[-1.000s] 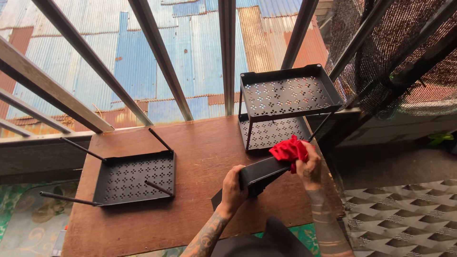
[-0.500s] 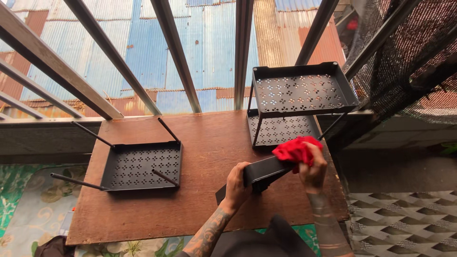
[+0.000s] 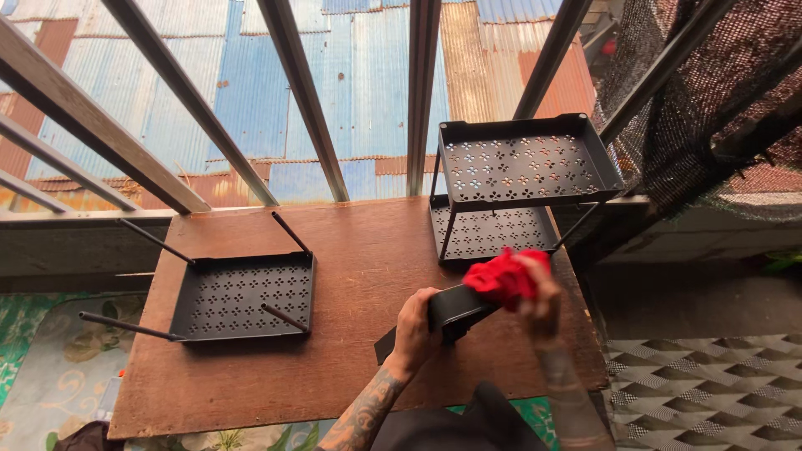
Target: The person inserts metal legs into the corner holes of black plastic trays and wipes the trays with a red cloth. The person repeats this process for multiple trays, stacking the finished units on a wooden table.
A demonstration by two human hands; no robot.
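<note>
My left hand (image 3: 415,327) grips a black metal tray (image 3: 451,311), held tilted on its edge above the brown wooden board (image 3: 351,259). My right hand (image 3: 541,301) presses a red cloth (image 3: 504,276) against the tray's upper right end. A two-tier black perforated rack (image 3: 522,163) stands at the board's far right. To the left lies an upside-down perforated tray (image 3: 242,294) with its thin legs pointing up.
Slanted metal window bars (image 3: 296,92) rise behind the board, with corrugated metal roofs beyond. Dark netting (image 3: 710,108) hangs at the right. Patterned floor covering (image 3: 702,392) lies to the right and a green floral one (image 3: 42,367) to the left.
The red cloth and my right hand have slid slightly along the tray's end. My view has shifted a little; the racks have not moved.
</note>
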